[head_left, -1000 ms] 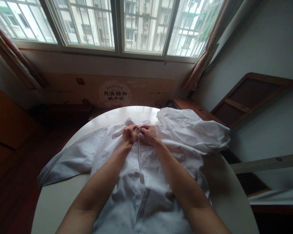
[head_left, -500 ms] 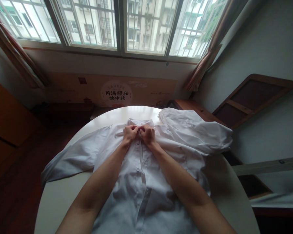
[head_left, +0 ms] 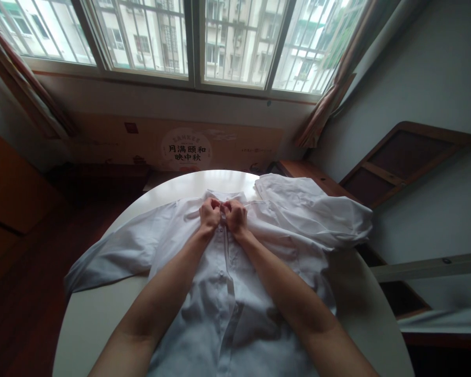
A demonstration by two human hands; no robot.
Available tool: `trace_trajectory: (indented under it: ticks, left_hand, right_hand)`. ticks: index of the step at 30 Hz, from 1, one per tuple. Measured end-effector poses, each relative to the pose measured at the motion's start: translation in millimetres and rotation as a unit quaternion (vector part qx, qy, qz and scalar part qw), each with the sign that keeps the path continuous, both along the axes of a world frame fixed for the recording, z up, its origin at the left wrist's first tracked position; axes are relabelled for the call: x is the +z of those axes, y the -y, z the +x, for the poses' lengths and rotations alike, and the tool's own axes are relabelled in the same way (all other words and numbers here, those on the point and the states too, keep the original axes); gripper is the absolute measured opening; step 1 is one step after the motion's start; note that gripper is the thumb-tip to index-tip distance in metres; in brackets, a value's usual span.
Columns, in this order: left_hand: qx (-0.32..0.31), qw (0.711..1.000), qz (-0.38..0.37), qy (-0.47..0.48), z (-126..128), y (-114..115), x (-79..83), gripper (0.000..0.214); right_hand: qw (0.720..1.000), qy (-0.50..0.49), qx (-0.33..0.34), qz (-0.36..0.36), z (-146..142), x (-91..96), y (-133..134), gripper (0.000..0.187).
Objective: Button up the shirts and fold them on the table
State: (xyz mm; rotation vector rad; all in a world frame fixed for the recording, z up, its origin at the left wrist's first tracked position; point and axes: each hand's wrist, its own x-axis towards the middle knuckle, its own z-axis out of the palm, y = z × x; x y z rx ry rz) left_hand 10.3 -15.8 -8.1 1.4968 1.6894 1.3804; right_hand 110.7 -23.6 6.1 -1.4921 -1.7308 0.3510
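Currently my left hand and my right hand sit knuckle to knuckle at the top of the white shirt, just below its collar. Both hands are curled, fingers drawn in and pinching the cloth on either side of the button strip. What exactly the fingertips grip, button or hole, I cannot tell, since the knuckles hide it.

The shirt lies front up on the round pale table, collar toward the window, body running down between my forearms. Its left sleeve spreads out flat and hangs over the table's edge. Several buttons lower on the strip appear fastened.

A second heap of white cloth lies bunched on the right of the table, touching the shirt's shoulder. Beyond the table, a cardboard box with printed characters stands against the wall under the window.
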Motion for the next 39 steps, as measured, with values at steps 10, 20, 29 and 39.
trace_trajectory:
  ticks: [10,20,29,39]
  left_hand:
    - [-0.042,0.994,0.008,-0.103,-4.8,1.2,-2.1,0.012]
    - [-0.091,0.929,-0.004,-0.358,-6.0,4.1,-2.6,0.037]
    - [-0.16,0.879,-0.081,-0.442,-6.9,-6.0,-8.7,0.053]
    - [-0.207,0.867,-0.097,-0.443,-24.5,-17.2,-3.2,0.053]
  right_hand:
    - [0.961,-0.1,0.074,-0.247,15.9,16.5,-25.2,0.025]
    - [0.916,0.389,0.028,-0.094,109.8,52.0,70.7,0.039]
    - [0.919,0.295,0.262,-0.012,99.0,28.9,205.5,0.072]
    - [0.895,0.141,0.418,-0.061,75.9,35.4,231.0,0.007]
